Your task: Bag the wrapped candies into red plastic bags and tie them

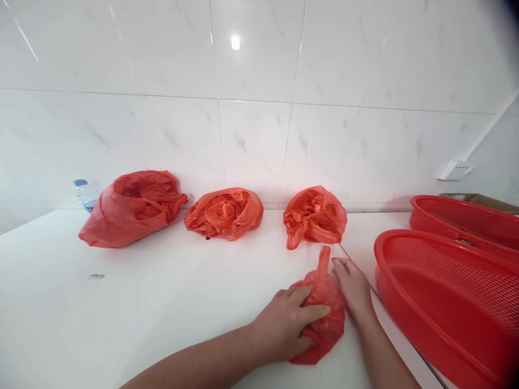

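A knotted-looking red plastic bag (330, 329) lies on the white tabletop, its contents hidden, with one handle sticking up at the far end. Across its left side and top is my left hand (287, 319), fingers spread and curved round the bag. My right hand (353, 286) is at the bag's upper right edge, its fingers bent and closed against the plastic; the exact fold they pinch is hidden. Just beyond sits another red bag (316, 216), gathered at the top. Farther left are a low red bag (225, 213) and a bigger, fuller one (130, 208).
Two red plastic baskets (441, 302) with mesh sides stand at the right, near my right forearm. A water bottle (85, 194) is behind the biggest bag. A small scrap (96, 276) lies on the white table (162, 302). The tiled wall carries a power socket (457, 170).
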A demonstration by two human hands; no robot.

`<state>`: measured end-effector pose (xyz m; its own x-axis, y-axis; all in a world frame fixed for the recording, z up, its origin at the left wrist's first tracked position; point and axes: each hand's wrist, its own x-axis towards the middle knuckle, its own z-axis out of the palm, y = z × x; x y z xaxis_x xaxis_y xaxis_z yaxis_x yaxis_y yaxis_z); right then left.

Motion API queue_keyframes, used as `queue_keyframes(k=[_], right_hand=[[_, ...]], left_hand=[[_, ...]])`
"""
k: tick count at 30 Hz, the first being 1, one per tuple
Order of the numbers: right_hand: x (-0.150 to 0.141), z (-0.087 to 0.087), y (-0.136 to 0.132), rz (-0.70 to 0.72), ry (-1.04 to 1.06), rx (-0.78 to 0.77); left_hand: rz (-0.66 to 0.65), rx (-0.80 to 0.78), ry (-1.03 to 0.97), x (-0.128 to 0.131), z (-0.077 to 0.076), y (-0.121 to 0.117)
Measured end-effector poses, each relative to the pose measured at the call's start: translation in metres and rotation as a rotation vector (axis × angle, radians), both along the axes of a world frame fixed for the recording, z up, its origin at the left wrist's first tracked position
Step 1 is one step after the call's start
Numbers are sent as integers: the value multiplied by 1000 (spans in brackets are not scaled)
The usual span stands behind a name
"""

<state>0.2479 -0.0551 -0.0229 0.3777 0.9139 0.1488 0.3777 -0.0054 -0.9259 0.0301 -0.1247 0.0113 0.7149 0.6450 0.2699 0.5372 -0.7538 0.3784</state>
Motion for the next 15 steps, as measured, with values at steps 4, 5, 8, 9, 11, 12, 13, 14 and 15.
queue_keyframes(k=[4, 5, 8, 9, 11, 12, 13, 14, 15], right_hand=[[3, -1, -1, -28, -32, -68], [4, -1, -1, -28, -47, -84], [7, -3, 1, -10, -104, -111], [8, -4, 2, -7, -123, -117], [10, -5, 4, -10, -165, -132], [11, -5, 4, -13, -185, -138], [11, -5, 5, -17, -202, -144], [11, -5, 5, -14, -214, -150], [10, -4, 4, -10, -220, -153]], left_hand=[[99, -85, 34, -26, 6, -9], [139, -99, 40, -36, 9, -12], [285, -144, 58, -73, 15, -23], [337, -160, 54, -87, 17, -27], [444, -183, 31, -118, 22, -34], [502, -184, 18, -133, 26, -38], [566, -177, 11, -149, 30, -42], [641, -157, 11, -164, 35, -46], [723, -124, 21, -178, 40, -49]])
